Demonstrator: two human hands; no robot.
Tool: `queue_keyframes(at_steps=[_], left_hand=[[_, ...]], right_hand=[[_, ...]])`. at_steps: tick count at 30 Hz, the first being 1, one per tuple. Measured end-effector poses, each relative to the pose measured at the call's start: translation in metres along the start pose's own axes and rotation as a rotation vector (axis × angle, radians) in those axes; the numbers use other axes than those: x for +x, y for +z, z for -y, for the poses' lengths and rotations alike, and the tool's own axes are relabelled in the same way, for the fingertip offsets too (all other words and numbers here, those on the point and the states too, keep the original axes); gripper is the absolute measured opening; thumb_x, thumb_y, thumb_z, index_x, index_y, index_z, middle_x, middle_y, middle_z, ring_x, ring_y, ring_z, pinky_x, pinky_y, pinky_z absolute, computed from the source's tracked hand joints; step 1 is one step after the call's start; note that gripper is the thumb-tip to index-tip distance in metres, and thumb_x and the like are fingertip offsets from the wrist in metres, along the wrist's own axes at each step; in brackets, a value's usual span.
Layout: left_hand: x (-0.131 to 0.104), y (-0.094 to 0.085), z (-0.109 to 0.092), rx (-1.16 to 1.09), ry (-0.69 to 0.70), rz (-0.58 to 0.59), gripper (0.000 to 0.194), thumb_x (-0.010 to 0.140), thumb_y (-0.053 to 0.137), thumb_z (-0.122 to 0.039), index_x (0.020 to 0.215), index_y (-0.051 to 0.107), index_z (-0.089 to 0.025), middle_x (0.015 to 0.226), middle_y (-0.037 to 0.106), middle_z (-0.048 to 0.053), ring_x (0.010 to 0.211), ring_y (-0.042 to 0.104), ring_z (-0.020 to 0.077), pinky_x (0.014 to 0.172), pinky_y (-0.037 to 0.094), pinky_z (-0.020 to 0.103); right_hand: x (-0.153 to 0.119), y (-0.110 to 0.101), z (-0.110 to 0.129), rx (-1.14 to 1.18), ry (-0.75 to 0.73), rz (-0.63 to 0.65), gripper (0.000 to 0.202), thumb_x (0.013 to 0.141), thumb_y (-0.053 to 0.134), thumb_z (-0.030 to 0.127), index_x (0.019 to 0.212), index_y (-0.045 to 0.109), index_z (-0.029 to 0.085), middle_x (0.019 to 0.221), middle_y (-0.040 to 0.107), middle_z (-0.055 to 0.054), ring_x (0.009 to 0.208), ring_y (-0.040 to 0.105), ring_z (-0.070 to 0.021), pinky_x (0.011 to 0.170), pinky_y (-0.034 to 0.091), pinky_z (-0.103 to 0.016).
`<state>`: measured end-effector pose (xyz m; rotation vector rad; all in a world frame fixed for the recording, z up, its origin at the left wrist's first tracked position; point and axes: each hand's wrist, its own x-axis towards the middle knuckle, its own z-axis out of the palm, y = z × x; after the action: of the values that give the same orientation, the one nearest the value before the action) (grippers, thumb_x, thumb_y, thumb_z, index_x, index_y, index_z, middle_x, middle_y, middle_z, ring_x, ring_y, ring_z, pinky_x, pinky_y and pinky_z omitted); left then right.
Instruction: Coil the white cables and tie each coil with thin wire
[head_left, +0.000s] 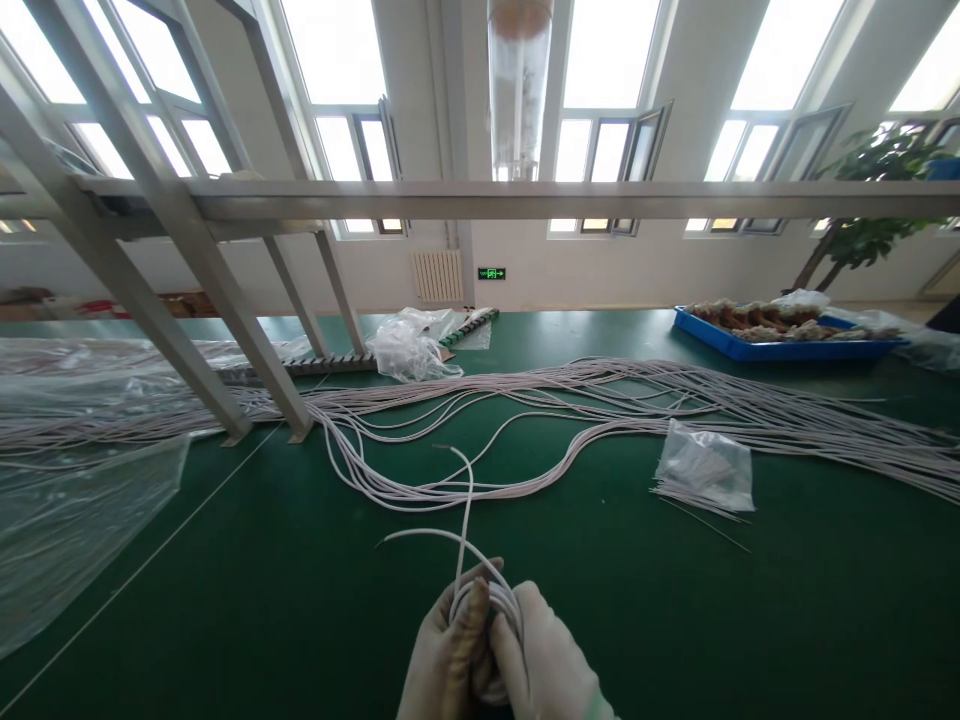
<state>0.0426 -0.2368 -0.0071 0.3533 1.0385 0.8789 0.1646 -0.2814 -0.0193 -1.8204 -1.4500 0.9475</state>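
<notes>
Left hand [446,645] and right hand [549,650], both gloved, grip a small coil of white cable [505,602] on the near side of the long cable bundle [577,371]. Two loose cable ends [420,532] reach from the coil toward the bundle, over the green worktop [285,590]. Near the bundle's right part lies a clear plastic bag [705,462], thin white strips [694,494] at its near edge. Metal legs [236,310] cross the bundle's left part. Beyond the bundle's right part sits a blue tray [810,351], its brownish contents too blurred to name surely. Farthest beyond the bundle, an exit sign [492,273] glows green.
</notes>
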Motion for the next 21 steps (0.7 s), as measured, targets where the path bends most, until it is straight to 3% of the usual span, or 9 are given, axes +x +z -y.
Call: queue_keyframes(at_steps=[4,7,11,15,18,21], left_hand=[[-0.002,-0.001,-0.003,0.137,-0.024,0.071,0.061,0.059,0.093,-0.055,0.1,0.075,-0.015,0.082,0.073,0.006,0.098,0.068,0.0328,0.088,0.057,0.042],[-0.006,0.0,-0.002,0.186,0.045,0.047,0.064,0.06,0.089,-0.063,0.1,0.075,-0.015,0.097,0.075,0.011,0.107,0.064,0.0363,0.092,0.055,0.044],[-0.009,0.001,-0.002,0.318,0.088,-0.003,0.064,0.064,0.084,-0.068,0.1,0.075,-0.016,0.095,0.075,0.012,0.103,0.065,0.0364,0.088,0.055,0.045],[0.001,-0.007,-0.004,0.229,-0.003,0.079,0.061,0.059,0.09,-0.062,0.097,0.076,-0.017,0.08,0.073,0.005,0.082,0.067,0.0267,0.072,0.056,0.035],[0.012,-0.014,-0.005,0.153,-0.071,0.15,0.054,0.049,0.1,-0.047,0.088,0.077,-0.016,0.071,0.069,0.001,0.066,0.063,0.0167,0.062,0.052,0.026],[0.017,-0.016,-0.004,0.16,-0.138,0.137,0.049,0.046,0.103,-0.036,0.083,0.078,-0.017,0.076,0.072,0.001,0.07,0.066,0.0173,0.066,0.056,0.026]], right_hand=[[0.003,-0.009,0.005,-0.129,0.015,0.068,0.026,0.104,0.041,0.043,0.098,0.056,0.022,0.089,0.068,-0.009,0.077,0.068,-0.0252,0.066,0.05,-0.033],[0.003,-0.013,0.007,-0.179,0.007,0.1,0.022,0.105,0.043,0.039,0.1,0.055,0.022,0.091,0.068,-0.009,0.079,0.068,-0.0241,0.068,0.049,-0.032],[0.004,-0.015,0.003,-0.227,-0.058,0.105,0.021,0.105,0.042,0.035,0.102,0.057,0.02,0.093,0.068,-0.011,0.08,0.068,-0.0244,0.07,0.049,-0.032],[0.009,-0.011,-0.004,-0.276,-0.109,0.139,0.023,0.105,0.041,0.032,0.103,0.059,0.018,0.093,0.068,-0.013,0.081,0.068,-0.0259,0.071,0.051,-0.033],[0.011,-0.006,-0.005,-0.313,-0.088,0.154,0.024,0.103,0.042,0.03,0.105,0.061,0.016,0.095,0.07,-0.015,0.084,0.071,-0.0285,0.072,0.053,-0.035],[0.012,0.0,-0.001,-0.366,-0.016,0.126,0.026,0.102,0.044,0.036,0.105,0.062,0.017,0.095,0.071,-0.016,0.085,0.073,-0.0333,0.072,0.055,-0.04]])
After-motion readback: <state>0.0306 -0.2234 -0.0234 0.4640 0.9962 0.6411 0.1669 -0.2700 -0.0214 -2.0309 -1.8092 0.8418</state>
